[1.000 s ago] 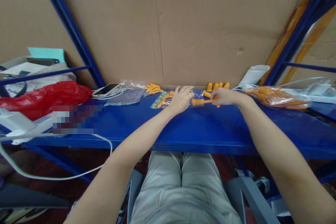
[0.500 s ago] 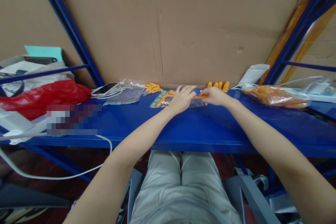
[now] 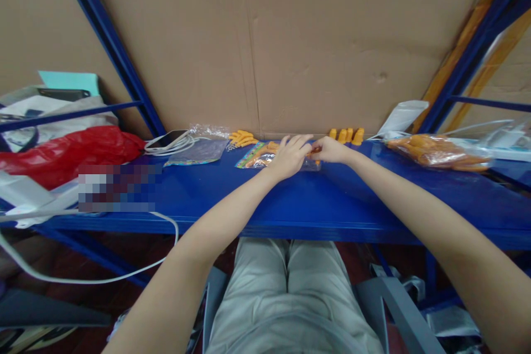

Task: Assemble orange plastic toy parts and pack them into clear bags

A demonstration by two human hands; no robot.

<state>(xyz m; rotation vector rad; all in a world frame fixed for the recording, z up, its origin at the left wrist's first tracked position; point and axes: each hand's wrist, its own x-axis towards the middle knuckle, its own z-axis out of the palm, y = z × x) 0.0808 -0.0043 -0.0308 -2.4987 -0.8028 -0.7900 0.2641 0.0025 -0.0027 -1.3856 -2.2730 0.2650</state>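
Observation:
A clear plastic bag with a colourful printed end lies flat on the blue shelf, orange plastic pieces showing inside it. My left hand is over the bag, palm down, holding it near its right end; its fingers are stretched and partly bent. Close beside it, my right hand pinches a small orange piece at the bag's right end. How far that piece is inside the bag is hidden by the fingers. Several orange pieces stand in a row behind my right hand.
Orange pieces with small chains lie left of the bag. Further left are another flat bag, a phone with a white cable and a red bag. A bag of orange pieces lies right. Cardboard closes the back.
My right hand has moved slightly left, towards my left hand, and less of the orange piece between them shows. My left hand has stayed over the bag.

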